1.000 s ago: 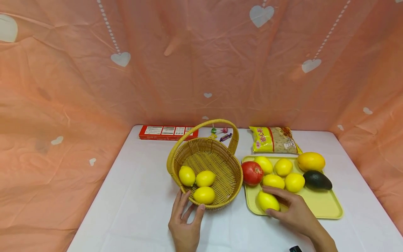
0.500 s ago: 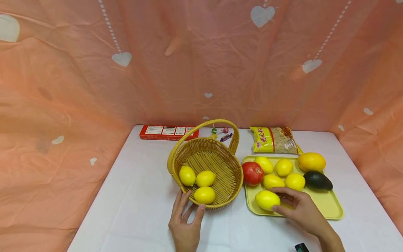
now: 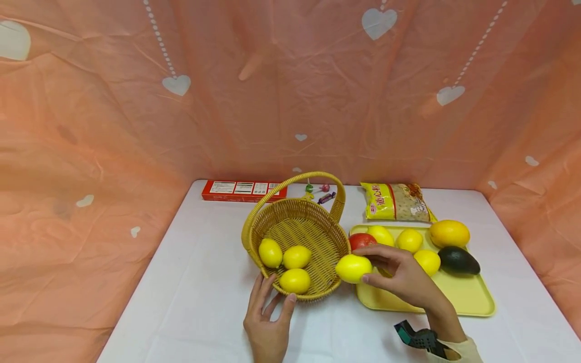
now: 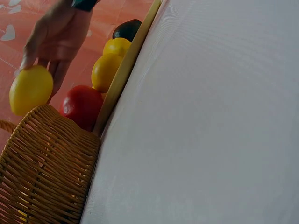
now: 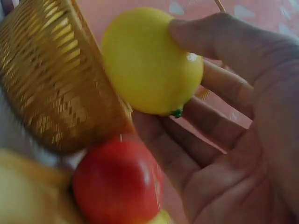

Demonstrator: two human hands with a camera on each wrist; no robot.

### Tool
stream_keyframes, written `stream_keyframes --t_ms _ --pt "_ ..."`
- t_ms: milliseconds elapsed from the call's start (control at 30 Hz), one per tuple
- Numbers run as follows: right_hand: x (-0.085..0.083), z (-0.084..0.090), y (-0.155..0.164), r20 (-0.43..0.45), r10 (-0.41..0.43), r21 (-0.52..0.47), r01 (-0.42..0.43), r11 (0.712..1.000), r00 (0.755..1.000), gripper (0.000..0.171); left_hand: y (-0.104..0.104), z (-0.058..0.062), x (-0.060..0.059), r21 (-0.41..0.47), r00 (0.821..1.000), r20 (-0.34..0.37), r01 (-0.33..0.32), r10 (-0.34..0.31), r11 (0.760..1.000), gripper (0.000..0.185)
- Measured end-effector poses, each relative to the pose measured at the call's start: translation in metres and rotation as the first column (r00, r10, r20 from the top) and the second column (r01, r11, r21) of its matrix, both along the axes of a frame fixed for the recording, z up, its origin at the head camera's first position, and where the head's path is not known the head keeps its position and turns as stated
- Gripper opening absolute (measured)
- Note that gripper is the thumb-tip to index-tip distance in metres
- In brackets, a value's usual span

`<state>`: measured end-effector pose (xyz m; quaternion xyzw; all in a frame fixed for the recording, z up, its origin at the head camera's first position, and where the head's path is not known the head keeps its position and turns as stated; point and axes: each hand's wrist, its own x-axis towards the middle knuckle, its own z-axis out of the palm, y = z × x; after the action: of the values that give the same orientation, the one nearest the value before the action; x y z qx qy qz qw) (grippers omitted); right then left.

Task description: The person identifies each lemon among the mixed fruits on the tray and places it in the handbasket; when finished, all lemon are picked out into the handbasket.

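Observation:
My right hand point(image 3: 401, 272) pinches a yellow lemon point(image 3: 353, 268) between thumb and fingers, off the tray and just at the right rim of the wicker basket point(image 3: 317, 227). In the right wrist view the lemon point(image 5: 149, 60) shows a small green stem end. Inside the basket, three lemons point(image 3: 296, 257) lie toward its near left side. My left hand point(image 3: 268, 322) rests at the basket's near rim with fingers spread and fairly straight. A pale yellow tray point(image 3: 458, 297) on the right carries several lemons point(image 3: 409, 240), partly hidden by my right hand.
On the tray also lie a red pomegranate-like fruit point(image 3: 362, 241), a yellow-orange mango-like fruit point(image 3: 449, 233) and a dark avocado point(image 3: 459, 260). Behind stand a yellow food bag point(image 3: 399, 201), a red box point(image 3: 240, 190) and small candies point(image 3: 326, 197). The basket's tall handle point(image 3: 313, 175) arches over it.
My right hand has lifted the lemon from the front of the tray and carried it left to the basket's rim. The left hand and the basket have stayed put.

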<state>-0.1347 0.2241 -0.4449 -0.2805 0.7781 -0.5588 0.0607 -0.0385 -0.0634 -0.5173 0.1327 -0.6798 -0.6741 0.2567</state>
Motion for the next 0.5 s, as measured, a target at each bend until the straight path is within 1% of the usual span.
stream_keyframes --t_ms 133,167,367,500 --pt "-0.010 0.003 -0.019 -0.034 0.074 0.052 -0.072 0.996 0.997 0.042 0.001 0.000 -0.001 -0.003 1.000 -0.011 -0.001 0.001 1.000 0.057" --pt "-0.012 0.004 -0.023 -0.047 0.098 0.059 -0.095 0.994 0.994 0.041 0.001 -0.001 -0.001 -0.005 1.000 -0.014 -0.001 0.001 1.000 0.057" --pt "-0.020 0.010 -0.050 -0.063 0.215 0.112 -0.207 0.972 0.975 0.036 0.000 -0.001 -0.001 -0.015 1.000 -0.031 0.000 0.000 1.000 0.055" --pt "-0.021 0.010 -0.068 -0.085 0.230 0.231 -0.205 0.951 0.970 0.038 0.000 0.000 0.000 -0.020 0.999 -0.034 -0.003 0.003 1.000 0.054"
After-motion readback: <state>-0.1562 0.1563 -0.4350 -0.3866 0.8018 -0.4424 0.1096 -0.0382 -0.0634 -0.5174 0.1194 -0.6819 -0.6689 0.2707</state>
